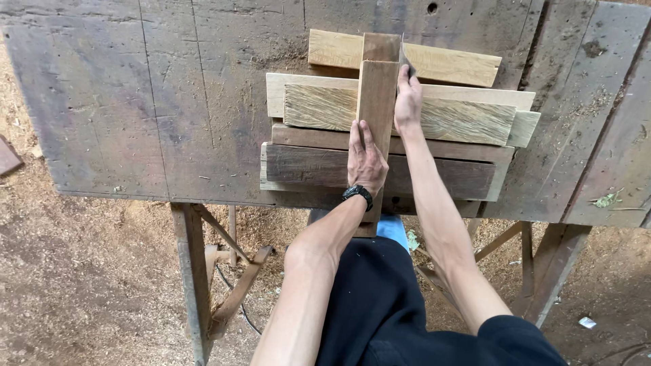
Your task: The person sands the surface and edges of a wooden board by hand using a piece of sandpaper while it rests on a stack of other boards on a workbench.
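Work in hand, by my judgement: scraping the face of a narrow upright board (pixel 377 95), which lies lengthwise across a stack of planks (pixel 319 163) on the workbench (pixel 135 102). The left hand (pixel 366 159) presses flat on the board at its 6 o'clock end, fingers together. The right hand (pixel 408 98) is clamped on a thin metal blade (pixel 405 59) (edge partly hidden) at 1 o'clock. The next stroke calls for steady downward pressure and a firm brace.
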